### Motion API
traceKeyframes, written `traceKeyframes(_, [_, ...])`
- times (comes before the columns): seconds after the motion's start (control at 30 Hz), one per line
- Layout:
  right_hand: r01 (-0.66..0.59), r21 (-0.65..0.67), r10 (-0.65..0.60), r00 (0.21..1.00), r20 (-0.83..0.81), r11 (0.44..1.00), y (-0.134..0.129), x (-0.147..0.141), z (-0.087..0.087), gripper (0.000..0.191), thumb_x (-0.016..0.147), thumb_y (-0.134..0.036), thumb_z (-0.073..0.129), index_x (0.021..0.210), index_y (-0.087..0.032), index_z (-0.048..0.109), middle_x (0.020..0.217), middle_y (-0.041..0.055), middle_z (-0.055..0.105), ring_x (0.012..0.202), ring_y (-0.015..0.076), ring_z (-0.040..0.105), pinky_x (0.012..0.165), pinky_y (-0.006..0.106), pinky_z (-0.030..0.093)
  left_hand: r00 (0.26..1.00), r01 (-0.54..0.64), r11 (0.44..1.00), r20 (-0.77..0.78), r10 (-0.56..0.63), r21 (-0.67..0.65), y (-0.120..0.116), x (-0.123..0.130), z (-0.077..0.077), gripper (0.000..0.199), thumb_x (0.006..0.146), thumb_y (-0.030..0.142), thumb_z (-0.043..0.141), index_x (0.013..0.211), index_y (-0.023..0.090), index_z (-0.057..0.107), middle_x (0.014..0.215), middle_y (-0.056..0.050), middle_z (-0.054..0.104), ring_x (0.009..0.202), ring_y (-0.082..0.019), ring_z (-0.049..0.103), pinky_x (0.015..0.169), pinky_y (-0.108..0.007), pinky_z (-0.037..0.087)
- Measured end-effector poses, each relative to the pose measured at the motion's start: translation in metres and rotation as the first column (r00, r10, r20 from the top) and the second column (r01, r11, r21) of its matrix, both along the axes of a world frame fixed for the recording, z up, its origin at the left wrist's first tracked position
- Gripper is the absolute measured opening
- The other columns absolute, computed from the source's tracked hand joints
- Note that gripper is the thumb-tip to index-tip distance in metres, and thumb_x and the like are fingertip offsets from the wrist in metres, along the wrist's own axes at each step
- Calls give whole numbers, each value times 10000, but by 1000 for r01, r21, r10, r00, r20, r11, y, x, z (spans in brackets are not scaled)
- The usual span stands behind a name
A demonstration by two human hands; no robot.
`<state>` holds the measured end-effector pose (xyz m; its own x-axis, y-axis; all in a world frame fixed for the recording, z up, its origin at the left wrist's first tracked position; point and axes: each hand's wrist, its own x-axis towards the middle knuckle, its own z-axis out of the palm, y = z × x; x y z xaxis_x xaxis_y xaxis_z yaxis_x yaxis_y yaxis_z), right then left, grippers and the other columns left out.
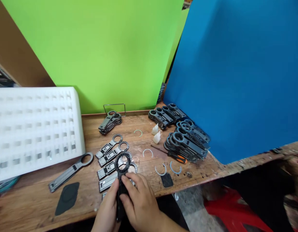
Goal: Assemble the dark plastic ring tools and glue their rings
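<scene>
A black ring-headed part (pixel 122 162) is held upright over the table's front edge. My left hand (pixel 107 206) grips its handle from the left side. On the right, my right hand (pixel 140 199) presses its fingers onto the handle just below the ring. Behind and to the left of it lie several similar grey ring-headed parts (pixel 110 157) in a column, partly hidden by the held part and my hands. Thin curved pieces, one white (pixel 147 151) and one blue (pixel 175 169), rest to the right beside a dark square pad (pixel 167 180).
Piles of ring-headed parts (pixel 187 141) and an orange-black screwdriver (pixel 179 158) sit at the right. A white slotted foam block (pixel 35 129) stands left, near a lone grey part (pixel 71 172) and dark pad (pixel 67 197). Green (pixel 96 51) and blue (pixel 245 77) panels rise behind.
</scene>
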<state>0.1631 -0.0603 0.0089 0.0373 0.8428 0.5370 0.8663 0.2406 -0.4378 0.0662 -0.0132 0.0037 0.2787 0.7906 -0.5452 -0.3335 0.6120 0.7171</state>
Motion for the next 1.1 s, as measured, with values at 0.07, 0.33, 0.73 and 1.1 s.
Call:
traceKeyframes(0.07, [5, -11, -6, 993, -114, 1000, 2, -1, 3, 268, 865, -233, 472, 1122, -173, 524, 1082, 119, 594, 1005, 229, 549, 850, 393, 496, 1000, 11, 998, 16, -12, 56, 5, -6, -1, 441, 624, 506, 706, 926, 184, 701, 1031, -67, 715, 1108, -269, 584, 993, -395, 446])
traceKeyframes(0.33, [-268, 197, 286, 956, -70, 943, -10, 0, -5, 107, 896, -294, 447, 878, -209, 510, 785, 30, 595, 755, 164, 530, 686, 292, 460, 990, -80, 990, -108, 92, 116, 37, -36, 0, 555, 612, 609, 669, 887, 128, 696, 842, -84, 732, 945, -296, 645, 838, -422, 523])
traceKeyframes(0.73, [240, -118, -236, 971, 46, 964, -12, 101, -9, 183, 910, -253, 435, 915, -177, 602, 916, 74, 637, 894, 202, 547, 809, 344, 429, 933, 361, 916, -45, -358, 175, 9, -26, -16, 604, 616, 401, 767, 1135, 206, 526, 1013, -129, 698, 790, -248, 677, 670, -339, 537])
traceKeyframes(1.1, [604, -227, -395, 716, 575, 764, -12, 190, -35, 263, 883, -273, 487, 1076, -155, 621, 989, 109, 633, 943, 253, 552, 833, 371, 451, 958, 54, 998, 281, -60, 29, 32, -43, 16, 412, 795, 412, 552, 1123, 164, 580, 710, -16, 562, 520, -94, 456, 464, -212, 432])
